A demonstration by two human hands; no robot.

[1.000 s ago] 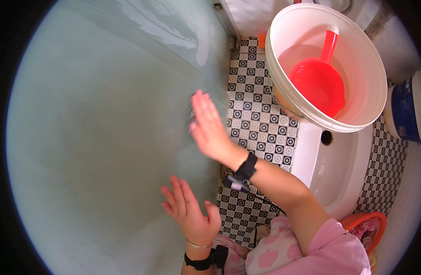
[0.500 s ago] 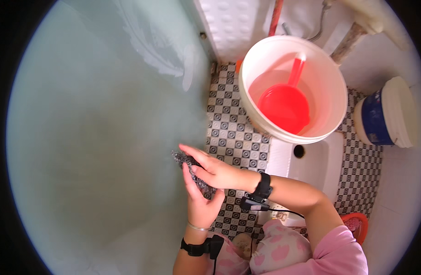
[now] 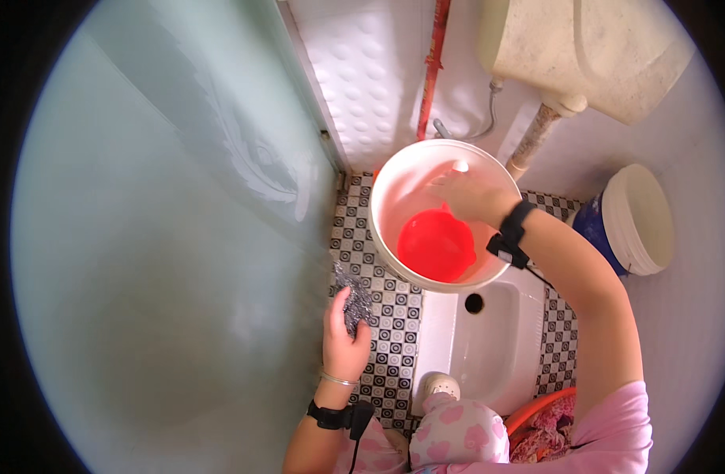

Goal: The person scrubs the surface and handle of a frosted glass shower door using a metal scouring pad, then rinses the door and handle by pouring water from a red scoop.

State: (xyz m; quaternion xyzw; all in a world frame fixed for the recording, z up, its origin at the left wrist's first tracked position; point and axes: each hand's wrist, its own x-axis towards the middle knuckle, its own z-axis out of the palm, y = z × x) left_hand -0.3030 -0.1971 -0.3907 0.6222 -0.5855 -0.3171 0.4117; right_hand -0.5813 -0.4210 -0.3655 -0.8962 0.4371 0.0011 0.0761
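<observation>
My left hand (image 3: pixel 347 340) holds a grey metal scouring pad (image 3: pixel 354 304) between thumb and fingers, beside the frosted glass panel. On the right, my right hand (image 3: pixel 475 197) is down inside a large white bucket (image 3: pixel 385 251). Its slightly blurred fingers close over the handle of a red dipper (image 3: pixel 436 245). The handle's pale tip shows past the hand, while the middle of the handle is hidden. The dipper's bowl lies in the bucket, near its front wall.
A white squat toilet pan (image 3: pixel 497 340) is set in the checkered floor (image 3: pixel 390 332) below the bucket. A blue and white bucket (image 3: pixel 635 221) stands at the right wall. An orange basin (image 3: pixel 528 412) holds pinkish cloth. The glass panel (image 3: pixel 173 261) fills the left side.
My right hand has left the scouring pad and reached into the bucket to the dipper's handle. My left hand keeps the pad. The view has shifted, showing more of the back wall and cistern.
</observation>
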